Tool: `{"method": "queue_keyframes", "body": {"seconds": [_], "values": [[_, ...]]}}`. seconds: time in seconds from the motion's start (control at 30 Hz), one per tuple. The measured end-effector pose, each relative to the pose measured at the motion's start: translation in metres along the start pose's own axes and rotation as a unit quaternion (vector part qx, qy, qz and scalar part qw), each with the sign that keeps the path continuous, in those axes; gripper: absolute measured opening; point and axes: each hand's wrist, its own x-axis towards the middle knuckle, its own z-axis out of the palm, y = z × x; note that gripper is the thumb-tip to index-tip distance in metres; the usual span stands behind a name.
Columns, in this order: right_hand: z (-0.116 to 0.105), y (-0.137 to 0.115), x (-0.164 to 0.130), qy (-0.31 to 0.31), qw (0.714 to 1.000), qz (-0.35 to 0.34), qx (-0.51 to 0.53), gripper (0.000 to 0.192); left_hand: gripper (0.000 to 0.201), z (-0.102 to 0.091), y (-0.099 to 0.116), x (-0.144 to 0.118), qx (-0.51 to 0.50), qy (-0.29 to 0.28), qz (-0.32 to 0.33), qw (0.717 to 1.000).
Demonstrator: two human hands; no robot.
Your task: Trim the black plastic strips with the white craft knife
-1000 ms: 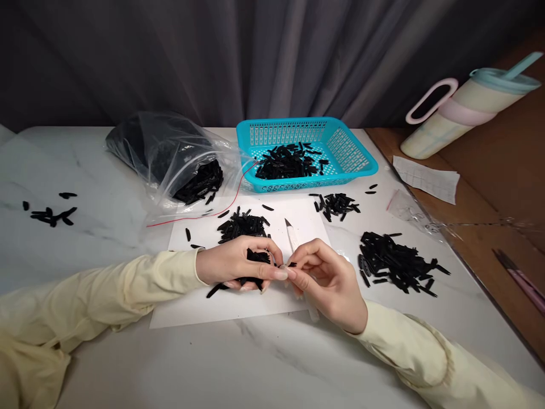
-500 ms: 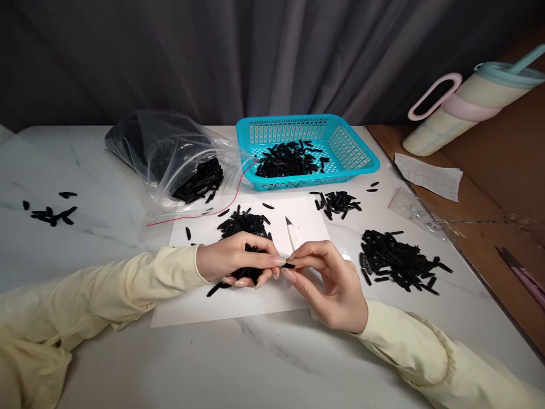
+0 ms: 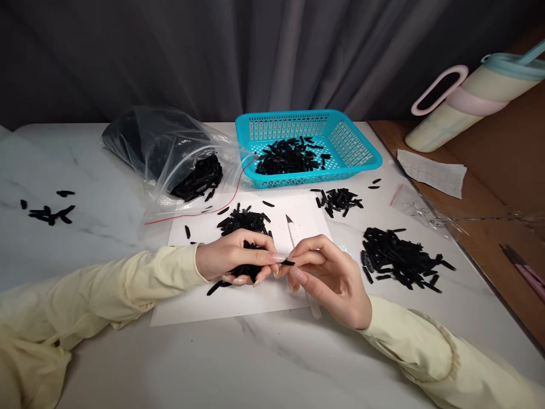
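My left hand (image 3: 240,257) pinches a small, slim black piece (image 3: 288,263) between thumb and fingertips. From the other side, my right hand (image 3: 330,275) reaches the same piece with its curled fingers, and its thumb lies just below. Under and behind my left palm is a pile of similar black pieces (image 3: 242,220), resting on a white sheet (image 3: 264,304). A slim white craft knife (image 3: 293,230) with a dark pointed tip lies on the sheet, partly hidden by my right hand.
A blue basket (image 3: 374,163) with black pieces stands at the back. Beside it lies an open zip bag (image 3: 157,136) of them. More piles sit right (image 3: 400,258) and behind (image 3: 339,200); several loose pieces (image 3: 51,215) lie left. A tumbler (image 3: 460,105) stands far right.
My right thumb has drawn back slightly to the right from the black piece, which stays in my left fingers. More of the knife's handle shows below my right hand.
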Motion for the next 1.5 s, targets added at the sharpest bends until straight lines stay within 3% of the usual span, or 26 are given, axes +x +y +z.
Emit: {"method": "queue_keyframes", "body": {"seconds": [0.4,0.67,1.5], "values": [[0.0009,-0.0021,0.0033,0.011,1.000,0.025,-0.005,0.008,0.022,0.0058,0.0041,-0.0030,0.006,0.051,-0.009,0.999],[0.0017,-0.0009,0.0041,0.009,0.998,0.036,0.053,0.009,0.024,0.0010,0.0002,0.0011,-0.022,0.030,0.019,0.999],[0.0031,-0.0012,0.0057,0.001,0.998,0.041,0.042,0.008,0.024,0.0004,-0.0005,-0.0006,-0.046,0.033,0.044,0.997]]}}
